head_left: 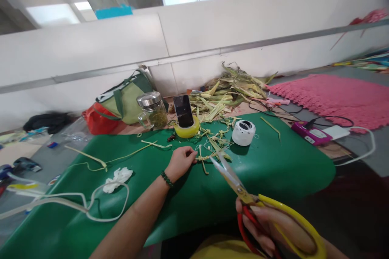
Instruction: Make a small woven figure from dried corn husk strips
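My left hand (180,161) rests on the green mat (273,166), fingers pinched on the end of a thin plaited straw strand (206,157). My right hand (270,226) grips scissors (243,192) with a yellow and a red handle. Their blades are open and point up-left, tips just beside the strand. Loose straw bits (217,139) lie around the strand.
Behind the strand stand a yellow tape roll (187,131) holding a phone (183,110), a white thread spool (243,132) and a glass jar (152,110). A pile of dry leaves (231,89), a green bag (124,101), a pink knitted mat (334,97) and a crumpled tissue (118,178) lie around.
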The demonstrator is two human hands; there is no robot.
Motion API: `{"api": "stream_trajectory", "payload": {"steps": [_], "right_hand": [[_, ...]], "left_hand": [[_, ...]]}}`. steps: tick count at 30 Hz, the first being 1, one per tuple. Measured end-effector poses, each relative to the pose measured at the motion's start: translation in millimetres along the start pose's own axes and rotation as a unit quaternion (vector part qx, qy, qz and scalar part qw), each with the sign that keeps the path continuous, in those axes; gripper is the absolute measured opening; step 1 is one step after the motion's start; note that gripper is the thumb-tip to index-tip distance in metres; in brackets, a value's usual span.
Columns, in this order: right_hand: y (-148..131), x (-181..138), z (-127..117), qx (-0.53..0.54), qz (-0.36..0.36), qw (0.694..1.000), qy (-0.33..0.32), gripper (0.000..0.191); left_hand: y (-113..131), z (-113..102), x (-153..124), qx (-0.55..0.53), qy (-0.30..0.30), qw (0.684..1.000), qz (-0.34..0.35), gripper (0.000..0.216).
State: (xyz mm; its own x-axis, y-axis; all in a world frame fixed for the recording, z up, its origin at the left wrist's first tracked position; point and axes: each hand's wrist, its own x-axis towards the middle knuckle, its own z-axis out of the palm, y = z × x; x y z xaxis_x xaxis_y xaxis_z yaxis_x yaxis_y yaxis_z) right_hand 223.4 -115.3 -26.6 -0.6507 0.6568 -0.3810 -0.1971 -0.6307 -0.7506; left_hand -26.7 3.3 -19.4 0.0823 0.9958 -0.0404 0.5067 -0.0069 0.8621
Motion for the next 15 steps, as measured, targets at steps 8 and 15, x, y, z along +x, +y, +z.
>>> {"api": "stream_trajectory", "payload": {"steps": [8, 15], "right_hand": [[5.5, 40.6, 1.6, 0.101, 0.084, 0.991, -0.036, 0.037], [7.2, 49.2, 6.0, 0.125, 0.092, 0.987, -0.035, 0.038]], "left_hand": [[0.2, 2.2, 0.0, -0.032, -0.001, 0.999, -0.011, 0.02], [3.1, 0.2, -0.2, -0.001, -0.008, 1.0, 0.015, 0.021]]}}
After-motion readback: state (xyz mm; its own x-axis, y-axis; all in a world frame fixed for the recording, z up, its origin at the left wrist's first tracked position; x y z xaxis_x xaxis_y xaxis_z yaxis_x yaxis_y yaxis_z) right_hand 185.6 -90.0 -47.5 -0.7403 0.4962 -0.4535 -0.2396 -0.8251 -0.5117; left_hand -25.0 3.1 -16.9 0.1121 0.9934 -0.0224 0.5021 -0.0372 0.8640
